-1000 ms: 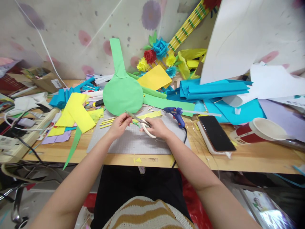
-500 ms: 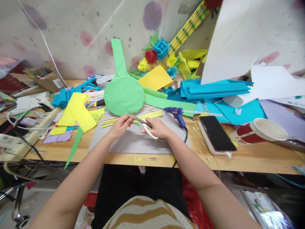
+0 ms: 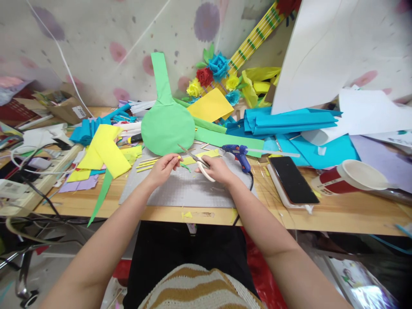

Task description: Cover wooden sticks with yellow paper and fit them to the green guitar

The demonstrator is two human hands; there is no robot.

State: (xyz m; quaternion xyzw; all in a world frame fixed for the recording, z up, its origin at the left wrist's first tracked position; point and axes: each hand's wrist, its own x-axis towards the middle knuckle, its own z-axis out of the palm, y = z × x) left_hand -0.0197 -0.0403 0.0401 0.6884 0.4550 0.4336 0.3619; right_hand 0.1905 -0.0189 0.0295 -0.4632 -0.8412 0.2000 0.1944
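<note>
My right hand [image 3: 216,169] grips a pair of white-handled scissors [image 3: 197,162], blades pointing up and left over the grey cutting mat [image 3: 180,191]. My left hand [image 3: 163,166] is closed in a pinch on a small yellow-green paper piece [image 3: 179,159] just left of the blades. A large green round paper shape with a long neck [image 3: 167,124] lies just beyond both hands. Thin yellow strips [image 3: 146,164] lie on the mat to the left.
A blue glue gun [image 3: 237,153] with its black cord lies right of my hands. Farther right are a black phone [image 3: 292,179] and a tipped red paper cup [image 3: 350,175]. Yellow, blue and white paper piles, paper flowers [image 3: 212,73] and cables crowd the wooden table [image 3: 337,214].
The scissors have swung away from my left hand, the blades now pointing more up and back. My left hand still pinches the small paper piece.
</note>
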